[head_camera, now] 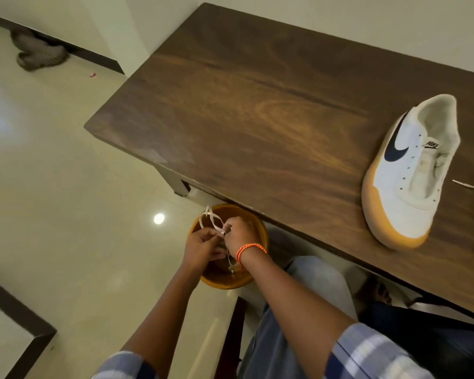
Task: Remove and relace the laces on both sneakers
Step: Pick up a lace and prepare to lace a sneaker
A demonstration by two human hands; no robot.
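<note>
A white sneaker with a dark swoosh and a tan sole lies unlaced on the wooden table at the right. A loose white lace end lies beside it at the table's right edge. Below the table's front edge, a second sneaker with a tan sole is held upside down, mostly hidden by my hands. My left hand and my right hand both pinch its white lace, which loops up above my fingers.
A grey cloth lies on the tiled floor by the far wall. My knees in blue trousers sit under the table's front edge. A dark-framed panel stands at the lower left.
</note>
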